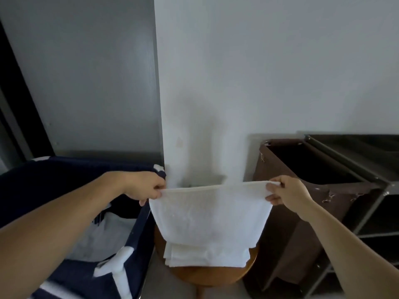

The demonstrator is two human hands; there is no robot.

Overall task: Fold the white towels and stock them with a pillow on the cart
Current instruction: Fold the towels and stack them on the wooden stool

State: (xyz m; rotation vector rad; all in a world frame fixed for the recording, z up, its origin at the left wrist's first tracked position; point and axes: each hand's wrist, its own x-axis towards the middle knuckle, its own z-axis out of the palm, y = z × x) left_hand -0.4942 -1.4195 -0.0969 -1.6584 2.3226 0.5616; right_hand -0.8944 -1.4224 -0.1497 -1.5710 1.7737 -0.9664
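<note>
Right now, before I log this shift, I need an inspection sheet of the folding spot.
Surface: round wooden stool bearing a stack of folded towels.
Job's things: white towel held spread above the stack; cart at right.
Clutter: navy laundry bin at left, white fabric inside.
Grippers: left hand and right hand pinch the towel's top corners.
Cables: nothing seen.
Surroundings: white wall, grey panel.

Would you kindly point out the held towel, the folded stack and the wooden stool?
held towel [210,212], head view, middle of hanging cloth
folded stack [206,256], head view, front edge
wooden stool [207,275], head view, bare front of seat
</note>
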